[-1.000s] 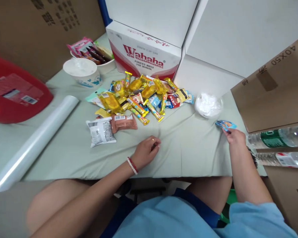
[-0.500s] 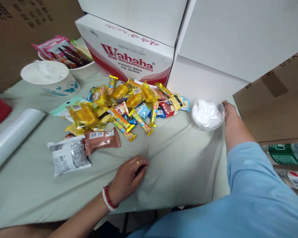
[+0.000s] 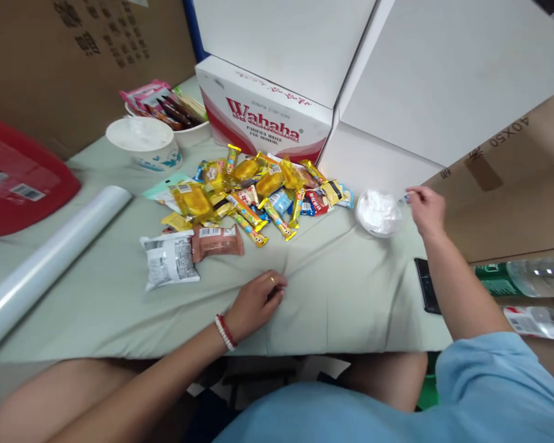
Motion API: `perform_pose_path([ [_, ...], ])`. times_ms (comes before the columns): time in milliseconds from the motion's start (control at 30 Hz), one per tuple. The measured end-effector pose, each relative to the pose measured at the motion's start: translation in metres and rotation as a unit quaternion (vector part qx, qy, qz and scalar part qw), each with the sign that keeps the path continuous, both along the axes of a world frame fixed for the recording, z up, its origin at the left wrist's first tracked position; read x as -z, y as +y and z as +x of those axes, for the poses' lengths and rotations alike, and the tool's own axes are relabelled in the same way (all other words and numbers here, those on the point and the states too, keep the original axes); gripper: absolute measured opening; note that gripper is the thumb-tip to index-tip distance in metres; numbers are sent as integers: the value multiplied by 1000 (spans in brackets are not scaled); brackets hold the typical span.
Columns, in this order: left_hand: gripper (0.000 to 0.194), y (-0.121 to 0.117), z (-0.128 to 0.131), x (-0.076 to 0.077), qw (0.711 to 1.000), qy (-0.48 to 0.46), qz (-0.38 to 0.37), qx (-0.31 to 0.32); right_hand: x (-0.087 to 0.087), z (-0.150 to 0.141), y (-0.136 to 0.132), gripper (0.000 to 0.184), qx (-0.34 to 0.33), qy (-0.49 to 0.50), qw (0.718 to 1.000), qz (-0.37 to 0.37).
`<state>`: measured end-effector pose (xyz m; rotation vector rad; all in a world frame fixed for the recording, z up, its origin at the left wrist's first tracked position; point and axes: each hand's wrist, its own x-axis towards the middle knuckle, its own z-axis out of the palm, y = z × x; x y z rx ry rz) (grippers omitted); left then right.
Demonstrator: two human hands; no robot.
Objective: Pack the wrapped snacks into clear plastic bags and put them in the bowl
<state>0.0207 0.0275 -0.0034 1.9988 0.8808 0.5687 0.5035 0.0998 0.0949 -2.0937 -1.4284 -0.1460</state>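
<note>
My left hand [image 3: 257, 303] rests on the green tablecloth [image 3: 300, 326] with its fingers curled in. No object shows in it. At the right, my right hand [image 3: 425, 209] is raised just beside a clear round bowl [image 3: 379, 213] holding white, crumpled-looking stuff. Its thumb and fingers pinch a small bluish thing, too small to name. Left of the bowl lies a heap of wrapped snacks: yellow packs [image 3: 191, 202], narrow yellow sticks [image 3: 277, 219] and a red packet [image 3: 317, 202]. A white-and-grey packet [image 3: 170, 261] and a brown packet [image 3: 218, 241] lie nearest me.
A Wahaha water carton [image 3: 268, 120] and white boxes [image 3: 397, 74] stand behind. At left are a paper tub [image 3: 154, 154], a bowl of packets [image 3: 194, 135], a plastic roll [image 3: 64, 258] and a red container [image 3: 23, 178]. A dark phone [image 3: 425, 286] lies beneath my right forearm.
My right hand has come out from behind the bowl's right side, now pinching a small thing. The phone has come into view. The camera has turned left; my left hand stays curled on the cloth.
</note>
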Motion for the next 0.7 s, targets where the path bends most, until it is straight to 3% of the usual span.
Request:
perform_pose_path([
  [133, 16, 1, 2, 1, 1000, 4, -13, 0, -17, -60, 18, 8, 39, -44, 982, -179],
  [200, 15, 0, 2, 0, 999, -13, -31, -7, -27, -77, 23, 6, 72, -55, 978, -187],
  [300, 11, -1, 2, -1, 992, -69, -95, -38, -44, -102, 12, 9, 70, -58, 994, -66],
  [367, 11, -1, 2, -3, 976, -123, -171, -57, -48, -130, -6, 8, 20, 39, 996, 72],
  [433, 21, 0, 1, -8, 943, -183, -269, -71, -38, -173, -30, 15, -55, 237, 961, 135],
  [533, 45, 2, -3, -18, 865, -278, -407, -91, 2, -253, -68, 26, -168, 486, 857, -26],
  [600, 55, 2, -7, -23, 827, -327, -447, -95, 32, -299, -89, 26, -206, 519, 820, -122],
  [700, 57, 4, -11, -23, 840, -334, -409, -127, 59, -335, -109, 25, -197, 550, 798, -147],
])
